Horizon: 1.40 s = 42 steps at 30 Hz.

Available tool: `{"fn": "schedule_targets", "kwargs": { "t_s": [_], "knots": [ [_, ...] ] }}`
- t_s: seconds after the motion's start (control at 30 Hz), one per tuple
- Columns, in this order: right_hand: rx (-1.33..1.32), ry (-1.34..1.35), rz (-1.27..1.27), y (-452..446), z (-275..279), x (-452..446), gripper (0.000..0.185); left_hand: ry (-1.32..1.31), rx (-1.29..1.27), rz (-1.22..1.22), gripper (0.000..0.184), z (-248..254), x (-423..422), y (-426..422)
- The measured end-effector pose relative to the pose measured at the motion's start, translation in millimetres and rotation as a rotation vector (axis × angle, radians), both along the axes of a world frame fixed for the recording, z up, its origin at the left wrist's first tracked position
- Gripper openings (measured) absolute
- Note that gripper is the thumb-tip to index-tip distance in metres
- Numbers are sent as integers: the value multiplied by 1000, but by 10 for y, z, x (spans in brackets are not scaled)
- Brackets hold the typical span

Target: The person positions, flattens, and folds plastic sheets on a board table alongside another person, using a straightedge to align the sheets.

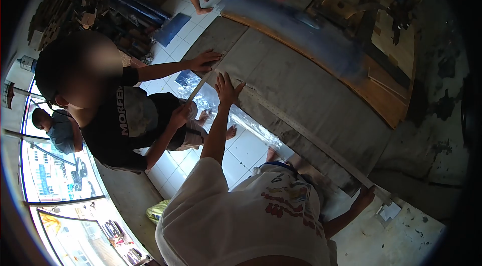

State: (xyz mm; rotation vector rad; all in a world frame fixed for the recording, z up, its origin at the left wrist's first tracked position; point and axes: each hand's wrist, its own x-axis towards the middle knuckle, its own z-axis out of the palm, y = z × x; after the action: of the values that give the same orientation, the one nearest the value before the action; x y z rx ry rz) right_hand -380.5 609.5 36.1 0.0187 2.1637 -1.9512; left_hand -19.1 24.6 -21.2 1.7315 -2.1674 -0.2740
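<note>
My left hand lies with fingers spread on a grey sheet that covers the worktable, close to one end of a long straight ruler. The ruler runs along the sheet toward my right. At its other end my right hand is closed around the ruler near the table's edge; its fingertips are partly hidden. Opposite my left hand, a co-worker's hand presses flat on the sheet. The co-worker's other hand holds a thin pale strip reaching to the sheet's edge.
A bluish translucent sheet and brown boards lie on the table's far side. Beyond my right hand is a small white piece. Clear plastic wrap hangs below the near edge. Dark rolls and stacked wood stand by the wall.
</note>
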Motion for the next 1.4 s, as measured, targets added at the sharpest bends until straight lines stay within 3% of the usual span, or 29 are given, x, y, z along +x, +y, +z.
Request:
{"fn": "schedule_targets", "kwargs": {
  "t_s": [0.03,0.13,0.23,0.33,0.37,0.5,0.63,1.0,1.13,1.17,1.27,1.3,1.33,1.37,1.4],
  "knots": [
    [89,-57,-22,38,-70,-35,53,9,12,2,102,-3,-10,0],
    [615,433,132,22,-188,2,39,6,3,4,101,5,-12,8],
    [654,513,185,80,-370,-5,45,-39,46,6,105,55,-13,-16],
    [486,-415,-17,122,-302,-168,45,-38,51,-6,113,117,30,-70],
    [432,-456,-56,116,-322,-169,44,-43,73,-26,115,144,55,-121],
    [282,-284,-85,134,-453,-145,44,-98,33,-50,117,189,74,-219],
    [257,-250,-89,148,-519,-148,44,-137,-42,-79,111,229,96,-237],
    [195,-174,-91,165,-542,-99,44,-105,3,-57,114,165,116,-273],
    [450,206,-13,56,-241,33,49,-70,-22,-15,113,29,60,-189],
    [660,287,125,115,-204,4,44,-44,-22,14,107,-23,-12,-93],
    [634,285,69,-119,95,48,40,309,-28,151,96,118,-365,462],
    [521,246,42,-197,171,17,37,377,-19,165,99,4,-461,615],
    [320,187,-46,-245,150,-28,38,630,152,185,98,-68,-573,782],
    [117,137,-128,-273,113,-100,39,1048,301,305,89,117,-852,1015],
    [-87,92,-200,-316,91,-199,40,1170,470,211,75,340,-1014,1112]
  ]
}}
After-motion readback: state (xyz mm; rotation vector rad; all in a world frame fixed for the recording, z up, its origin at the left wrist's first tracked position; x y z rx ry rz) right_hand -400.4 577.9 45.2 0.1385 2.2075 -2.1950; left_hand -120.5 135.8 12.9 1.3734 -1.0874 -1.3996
